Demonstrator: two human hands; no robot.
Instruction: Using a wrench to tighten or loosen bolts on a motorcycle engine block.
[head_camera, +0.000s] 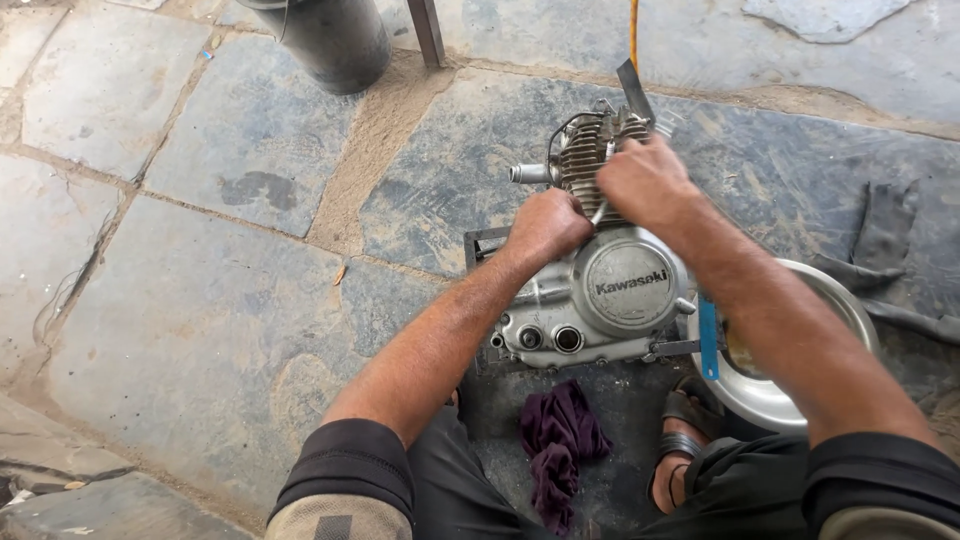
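Observation:
A grey motorcycle engine (600, 300) sits on a stone floor, its round side cover facing up and its finned cylinder (585, 150) at the far end. My left hand (545, 225) is closed against the engine just below the fins. My right hand (645, 180) is closed on a slim metal tool (603, 210) held against the finned cylinder. A dark flat strip (633, 90) sticks up past the cylinder's far side.
A round metal bowl (800, 300) lies right of the engine with a blue strip (708, 338) across its rim. A purple rag (560, 440) lies near my knees. A dark cloth (885, 240) is at the right, a black cylinder (335, 40) at the top.

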